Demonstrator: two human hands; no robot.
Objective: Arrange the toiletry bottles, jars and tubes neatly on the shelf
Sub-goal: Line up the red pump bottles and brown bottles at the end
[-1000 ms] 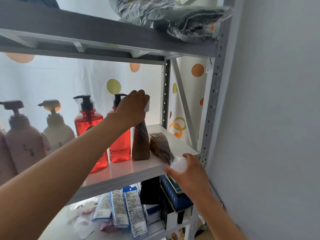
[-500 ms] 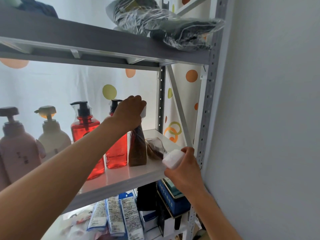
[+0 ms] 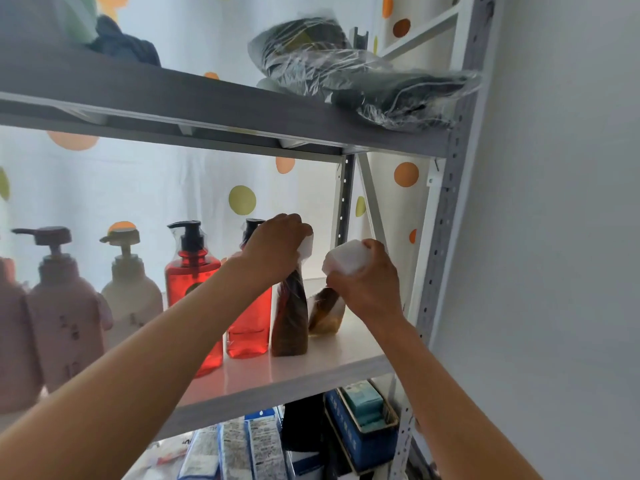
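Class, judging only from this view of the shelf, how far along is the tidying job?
Done: four pump bottles stand in a row on the shelf. In hand: the left hand steadies an upright brown bottle; the right hand holds a second brown bottle by its white cap, tilted. Left: standing it in line.

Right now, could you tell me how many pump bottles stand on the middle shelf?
4 clearly: a pink one far left, a cream one beside it, then two red ones, the second behind the left hand. Another may sit cut off at the left edge.
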